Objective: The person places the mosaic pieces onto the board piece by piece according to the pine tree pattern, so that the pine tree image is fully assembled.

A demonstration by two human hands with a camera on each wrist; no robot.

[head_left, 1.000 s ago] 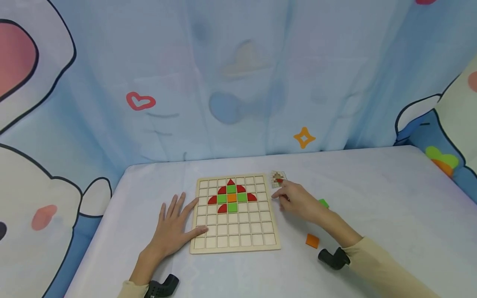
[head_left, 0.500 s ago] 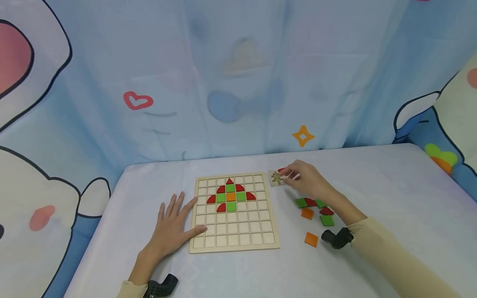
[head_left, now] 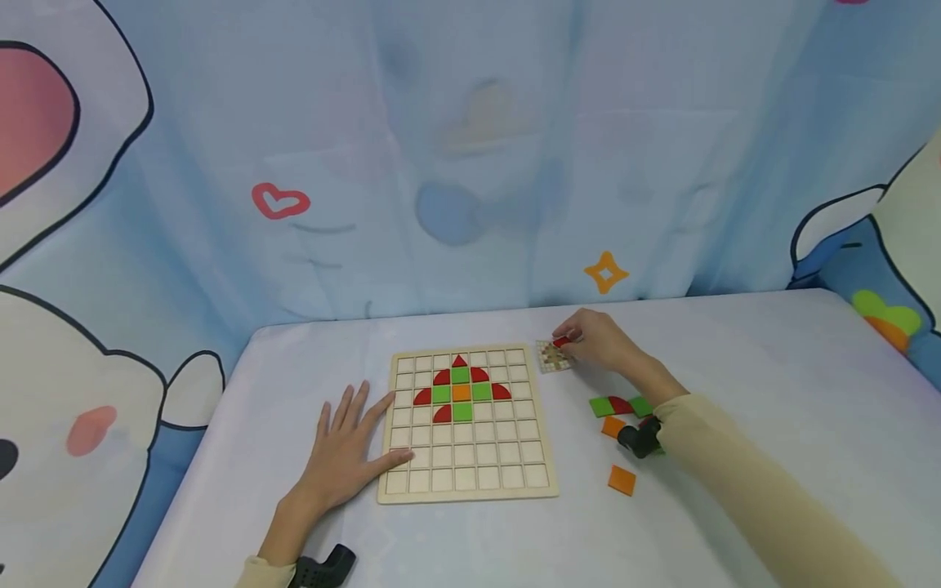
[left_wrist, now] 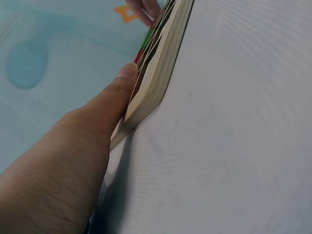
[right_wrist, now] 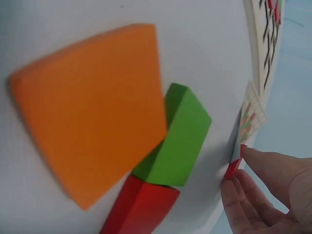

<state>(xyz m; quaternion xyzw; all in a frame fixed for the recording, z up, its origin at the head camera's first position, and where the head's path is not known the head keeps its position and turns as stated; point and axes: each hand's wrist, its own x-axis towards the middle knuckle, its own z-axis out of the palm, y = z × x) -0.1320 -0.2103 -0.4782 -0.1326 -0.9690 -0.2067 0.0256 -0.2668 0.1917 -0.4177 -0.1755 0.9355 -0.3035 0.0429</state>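
My left hand lies with fingers spread on the left edge of a wooden grid board, its thumb over the board's lower left part. Red, green and one orange tile form a pattern in the board's upper cells. My right hand is beyond the board's upper right corner, at a small pattern card. Between its thumb and fingers it pinches a small red tile, right at the card's edge. In the right wrist view the card shows a printed grid with coloured squares.
Loose tiles lie right of the board: a green tile, a red tile, another green tile and two orange ones, the nearer orange tile apart. The black wrist camera partly covers others. A blue printed curtain hangs behind the table.
My right hand has moved up and right from beside the board to the card's far right side, with a red tile in its fingers. Loose tiles once under the forearm now show. The left hand stays.
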